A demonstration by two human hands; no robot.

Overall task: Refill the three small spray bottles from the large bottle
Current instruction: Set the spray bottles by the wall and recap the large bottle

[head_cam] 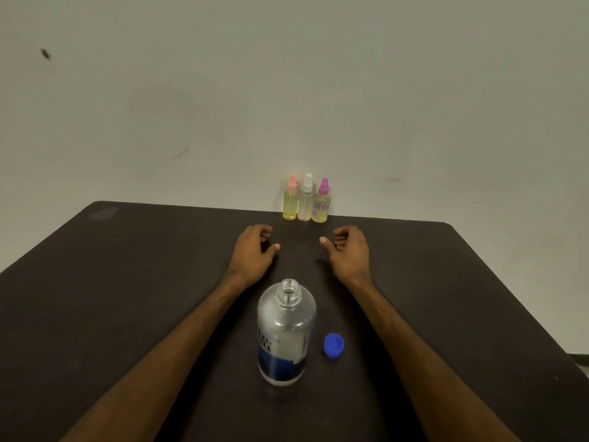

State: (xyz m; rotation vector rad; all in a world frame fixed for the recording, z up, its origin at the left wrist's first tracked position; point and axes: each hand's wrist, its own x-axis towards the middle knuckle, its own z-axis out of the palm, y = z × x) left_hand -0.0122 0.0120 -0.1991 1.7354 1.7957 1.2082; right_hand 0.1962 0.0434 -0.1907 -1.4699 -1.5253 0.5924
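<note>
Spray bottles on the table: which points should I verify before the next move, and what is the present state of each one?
1. Large bottle upright and uncapped: ok.
2. Blue cap on the table, apart from the large bottle: ok.
3. Three small spray bottles opened for pouring: not ok, the spray tops are on.
4. Left hand free: ok, holds nothing.
5. Right hand free: ok, holds nothing.
6. Enough liquid in the large bottle: cannot tell.
</note>
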